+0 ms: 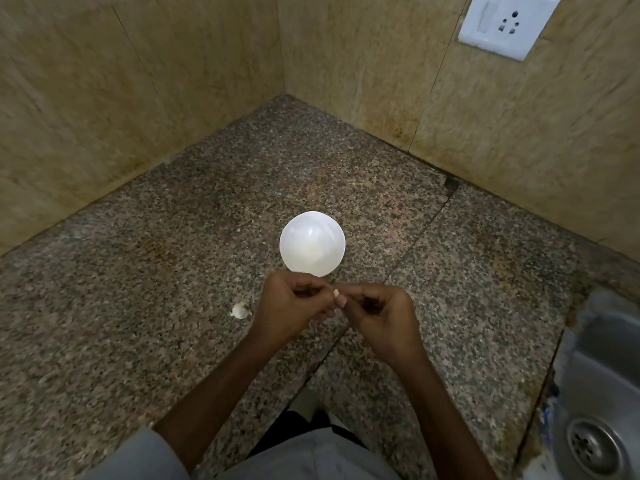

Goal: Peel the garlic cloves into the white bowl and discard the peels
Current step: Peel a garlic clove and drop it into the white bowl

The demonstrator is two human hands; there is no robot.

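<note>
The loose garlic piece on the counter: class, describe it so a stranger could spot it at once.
On the speckled granite counter, find the round white bowl. Nearer the viewer is the left hand; just left of it lies the small whitish garlic piece, alone on the stone, unlike the clove that this hand and the right hand pinch.

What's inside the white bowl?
The bowl looks washed-out white inside, with only a faint pale patch; contents cannot be made out. The left hand hides its near rim.
</note>
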